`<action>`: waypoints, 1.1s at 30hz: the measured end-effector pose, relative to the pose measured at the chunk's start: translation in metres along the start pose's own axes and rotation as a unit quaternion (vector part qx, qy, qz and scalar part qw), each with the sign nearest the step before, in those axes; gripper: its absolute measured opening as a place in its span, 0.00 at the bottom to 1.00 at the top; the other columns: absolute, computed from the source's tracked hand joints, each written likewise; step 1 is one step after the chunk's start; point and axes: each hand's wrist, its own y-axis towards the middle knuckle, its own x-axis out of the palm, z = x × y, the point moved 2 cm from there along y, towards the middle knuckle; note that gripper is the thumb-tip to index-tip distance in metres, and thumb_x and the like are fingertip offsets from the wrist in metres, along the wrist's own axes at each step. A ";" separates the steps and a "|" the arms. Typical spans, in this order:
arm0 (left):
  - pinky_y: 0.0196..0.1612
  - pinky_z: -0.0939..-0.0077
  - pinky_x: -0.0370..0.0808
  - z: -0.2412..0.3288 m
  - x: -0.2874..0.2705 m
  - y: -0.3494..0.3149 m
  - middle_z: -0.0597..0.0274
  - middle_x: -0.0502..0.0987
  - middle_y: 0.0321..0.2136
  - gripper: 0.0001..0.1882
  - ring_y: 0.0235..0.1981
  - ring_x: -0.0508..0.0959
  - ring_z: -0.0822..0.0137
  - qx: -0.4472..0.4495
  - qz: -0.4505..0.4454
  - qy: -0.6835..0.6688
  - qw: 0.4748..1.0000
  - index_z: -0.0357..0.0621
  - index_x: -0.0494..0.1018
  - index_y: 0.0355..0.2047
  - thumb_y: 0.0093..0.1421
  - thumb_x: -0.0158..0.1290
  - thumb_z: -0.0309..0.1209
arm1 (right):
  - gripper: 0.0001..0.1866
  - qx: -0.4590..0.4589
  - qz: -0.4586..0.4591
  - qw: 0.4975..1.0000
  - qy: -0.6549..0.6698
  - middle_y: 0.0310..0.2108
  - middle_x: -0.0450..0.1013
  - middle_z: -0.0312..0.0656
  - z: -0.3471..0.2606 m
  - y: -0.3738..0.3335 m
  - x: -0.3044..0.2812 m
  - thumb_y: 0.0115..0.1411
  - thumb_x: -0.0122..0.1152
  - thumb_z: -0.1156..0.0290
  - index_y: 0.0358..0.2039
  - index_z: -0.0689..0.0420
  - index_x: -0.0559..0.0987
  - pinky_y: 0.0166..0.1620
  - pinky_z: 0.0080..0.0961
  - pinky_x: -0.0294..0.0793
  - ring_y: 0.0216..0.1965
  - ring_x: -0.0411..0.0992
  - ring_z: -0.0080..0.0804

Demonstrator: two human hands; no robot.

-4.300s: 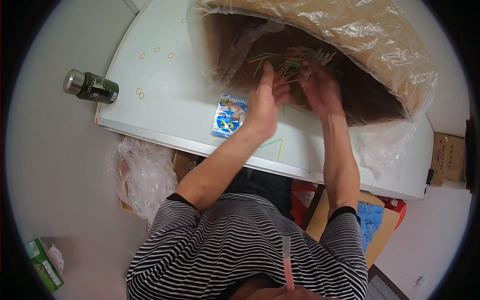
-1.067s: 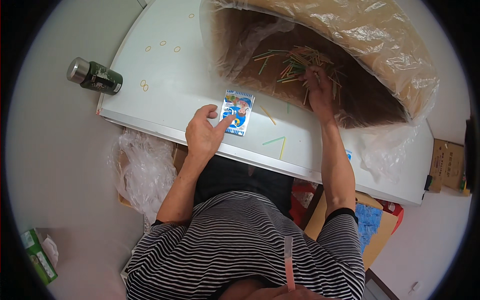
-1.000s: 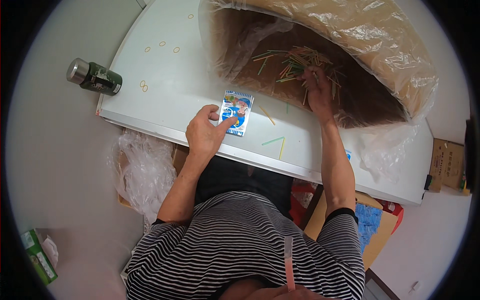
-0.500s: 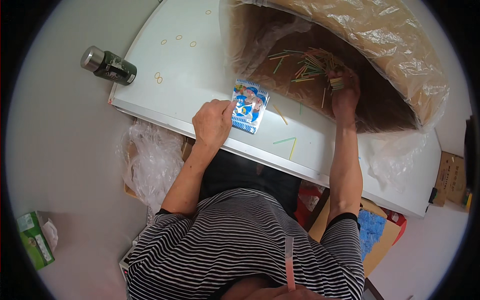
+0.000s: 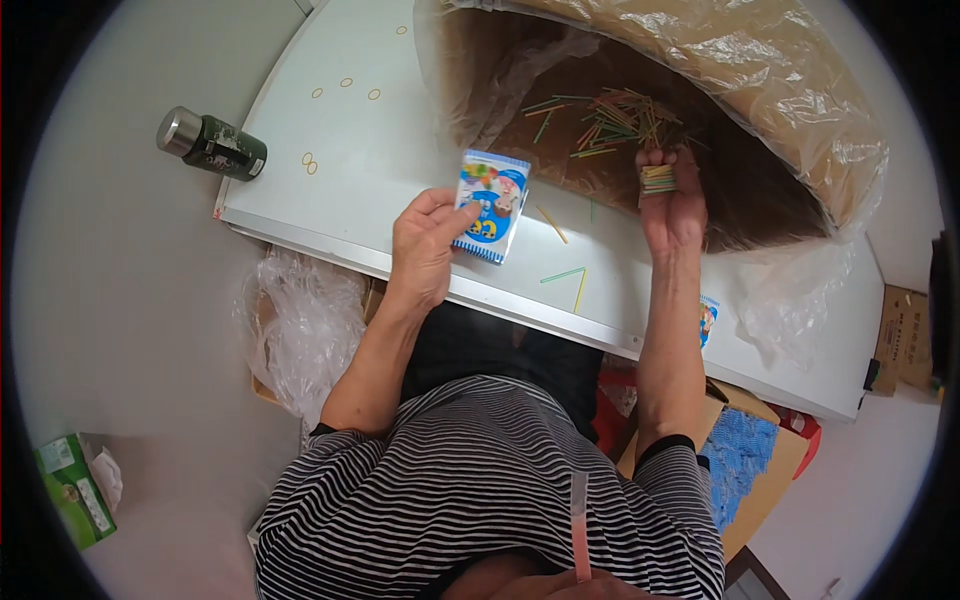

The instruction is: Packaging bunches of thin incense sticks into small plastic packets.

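Note:
My left hand (image 5: 425,245) grips a blue-and-white printed packet (image 5: 490,215) by its left side, thumb on top, raised a little over the table's front part. In my right hand (image 5: 675,205), palm up at the mouth of a plastic-lined box, a small bundle of thin coloured sticks (image 5: 658,180) lies under curled fingers. Behind that hand a loose pile of the same sticks (image 5: 625,115), yellow, green and pinkish, rests inside the box. A few single sticks (image 5: 563,275) are scattered on the white table between my hands.
The big brown box (image 5: 740,190) with clear plastic lining (image 5: 800,90) fills the table's back right. Several rubber bands (image 5: 346,82) and a dark green flask (image 5: 215,145) are at the left. Another packet (image 5: 708,322) shows beside my right forearm. Below stands a carton with blue material (image 5: 740,465).
My left hand has lifted the packet and closed finger and thumb on it. My right hand has drawn back slightly from the pile with the bundle, turning palm up.

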 end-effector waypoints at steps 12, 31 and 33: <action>0.33 0.86 0.76 -0.037 0.044 -0.002 0.58 0.82 0.29 0.08 0.29 0.80 0.77 -0.011 -0.093 0.040 0.995 0.32 0.78 0.35 0.59 0.61 0.25 | 0.06 0.069 0.028 0.997 0.039 0.33 0.70 0.39 0.031 -0.057 0.065 0.69 0.49 0.72 0.44 0.58 0.72 0.56 0.39 0.70 0.40 0.70 0.34; 0.35 0.85 0.77 -0.056 0.054 -0.022 0.57 0.82 0.33 0.11 0.31 0.81 0.76 -0.011 -0.124 0.027 0.992 0.32 0.74 0.41 0.63 0.58 0.27 | 0.07 0.052 0.021 0.997 0.050 0.34 0.70 0.36 0.029 -0.075 0.069 0.69 0.50 0.71 0.44 0.58 0.71 0.55 0.37 0.71 0.41 0.70 0.31; 0.35 0.85 0.78 -0.056 0.059 -0.026 0.57 0.82 0.34 0.12 0.32 0.81 0.75 -0.045 -0.121 -0.011 0.992 0.31 0.74 0.42 0.61 0.60 0.26 | 0.06 0.060 0.035 0.996 0.057 0.34 0.70 0.36 0.033 -0.079 0.069 0.69 0.50 0.71 0.44 0.58 0.71 0.55 0.36 0.72 0.41 0.70 0.31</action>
